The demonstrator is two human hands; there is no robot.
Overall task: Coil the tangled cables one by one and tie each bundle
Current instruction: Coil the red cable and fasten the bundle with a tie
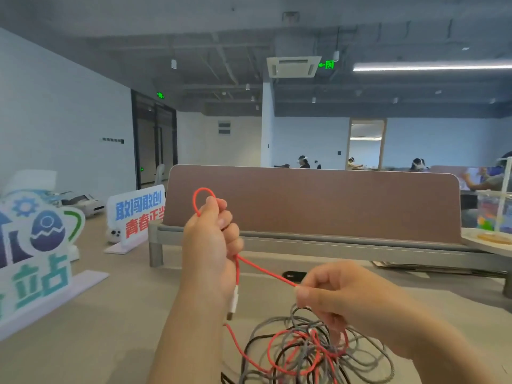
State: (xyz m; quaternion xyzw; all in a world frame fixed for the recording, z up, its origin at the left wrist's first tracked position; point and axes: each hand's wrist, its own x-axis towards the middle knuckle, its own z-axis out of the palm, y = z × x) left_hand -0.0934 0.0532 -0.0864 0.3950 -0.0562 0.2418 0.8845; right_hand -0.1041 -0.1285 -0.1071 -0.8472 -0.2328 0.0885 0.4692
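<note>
Before you is a light desk [110,314], and behind it a long brown divider panel [332,206] stands upright across the view. On the left of the desk stand two printed signboards, a big one [36,245] close to you and a smaller one [138,212] farther back, near the end of the divider.

The tangle of cables [304,353] lies on the desk just in front of you, below your right hand. It has grey, black and red strands mixed together.

Your left hand [213,239] is raised above the desk, its fingers curled tightly round the red cable [266,271]. Your right hand [332,292] is lower and to the right, over the tangle, and it pinches the same red cable between thumb and fingertips. The cable runs straight and tight between the two hands. From there the cable goes down into the tangle.

A small red loop [203,192] stands up out of the top of your left fist. The white plug [233,300] of the cable hangs below that hand, in front of your wrist.
</note>
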